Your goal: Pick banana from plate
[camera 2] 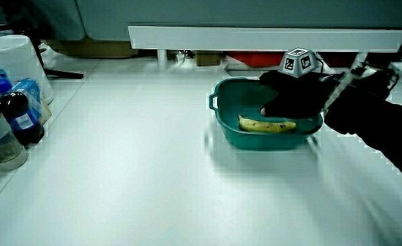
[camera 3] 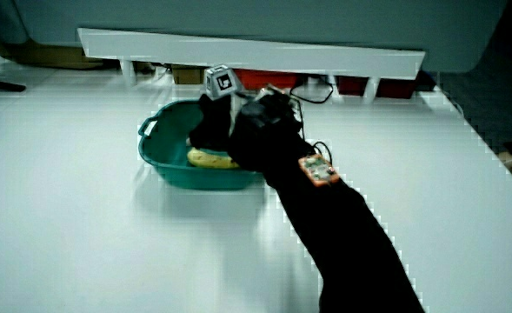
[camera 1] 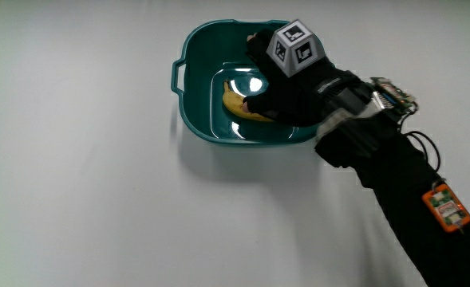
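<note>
Inside, the teal tub (camera 1: 193,119) on the white table (camera 1: 83,199) holds one banana (camera 1: 238,107), lying on the tub's floor toward the wall nearest the person; in a side view it shows as a yellow strip along that wall (camera 2: 265,126), and in both side views nothing else shows in the tub. A small handle (camera 1: 175,74) sticks out from the tub's rim. Reaching down into the tub is the hand (camera 1: 286,92), with the cube (camera 1: 295,46) on its back pointing up, and it covers one end of the banana while the other end sticks out free. Its fingers (camera 2: 274,102) curl downward over the fruit and seem to touch it, though a firm grasp cannot be told. From the hand the forearm (camera 3: 342,226) runs across the tub's rim toward the person. Bottles (camera 2: 20,113) and a white jug (camera 2: 13,58) stand at the table's edge, well apart from the tub.
</note>
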Demonstrator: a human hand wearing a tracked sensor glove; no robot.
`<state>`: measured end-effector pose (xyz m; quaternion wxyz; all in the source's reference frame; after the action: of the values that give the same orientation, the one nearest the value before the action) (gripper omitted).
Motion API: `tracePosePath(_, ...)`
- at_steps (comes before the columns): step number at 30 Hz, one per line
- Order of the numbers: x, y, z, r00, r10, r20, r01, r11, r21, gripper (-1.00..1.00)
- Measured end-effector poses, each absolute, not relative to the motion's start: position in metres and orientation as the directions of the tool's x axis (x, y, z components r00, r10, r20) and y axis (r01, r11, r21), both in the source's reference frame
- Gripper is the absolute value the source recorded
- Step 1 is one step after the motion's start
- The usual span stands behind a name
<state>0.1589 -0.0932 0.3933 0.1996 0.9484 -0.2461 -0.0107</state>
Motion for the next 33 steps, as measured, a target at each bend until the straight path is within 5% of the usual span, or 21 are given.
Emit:
tracePosePath(16,0.092,-0.133,0.416,0.868,-0.493,0.061,-0.467,-0.769,0.436,0.00)
tracePosePath(33,0.044,-0.128,0.464,0.836,-0.544,0.067,-0.471,-0.651,0.595,0.00)
